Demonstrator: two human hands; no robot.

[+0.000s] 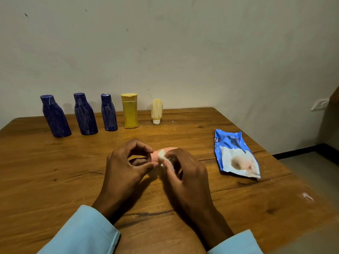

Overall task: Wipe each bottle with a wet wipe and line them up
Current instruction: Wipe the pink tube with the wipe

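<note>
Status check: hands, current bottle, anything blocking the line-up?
Left hand grips pink bottle; right hand rubs wet wipe on it. Five bottles lined up at the back. Wipes pack lies right, clear of the row.

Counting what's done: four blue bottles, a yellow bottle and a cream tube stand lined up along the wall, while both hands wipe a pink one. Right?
Not quite: the head view shows three blue bottles, not four. The yellow bottle and cream tube do stand beside them, while the left hand and right hand wipe the pink bottle.
</note>
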